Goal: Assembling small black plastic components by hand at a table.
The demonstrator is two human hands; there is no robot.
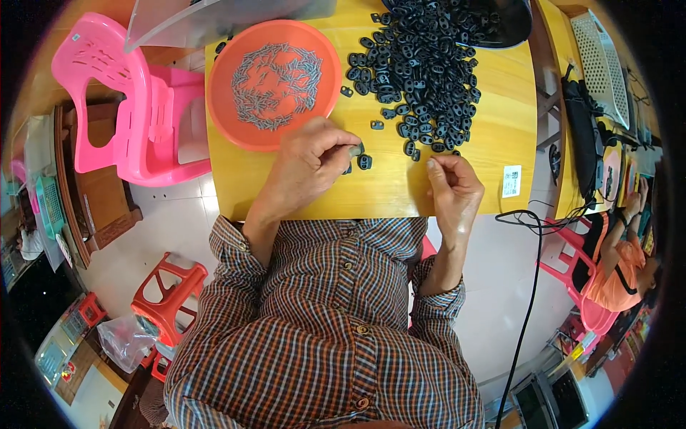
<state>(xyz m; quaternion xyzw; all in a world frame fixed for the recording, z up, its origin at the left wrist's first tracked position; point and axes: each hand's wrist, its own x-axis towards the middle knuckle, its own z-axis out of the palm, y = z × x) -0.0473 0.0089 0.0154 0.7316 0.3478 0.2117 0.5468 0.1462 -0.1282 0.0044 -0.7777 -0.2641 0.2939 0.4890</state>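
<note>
Black toggle (364, 162) flat on table (493, 107), long axis vertical.

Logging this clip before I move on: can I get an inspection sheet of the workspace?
Surface: yellow wooden table, bare near its front edge.
Job's things: pile of black plastic pieces; orange plate of small grey metal parts.
Clutter: white sticker; clear plastic bag at the far edge.
Hands: left hand pinches a black piece; right hand curled, contents unclear.
Cables: black cable hanging on the right.
Surroundings: pink chair, red stool, another person seated right.
</note>
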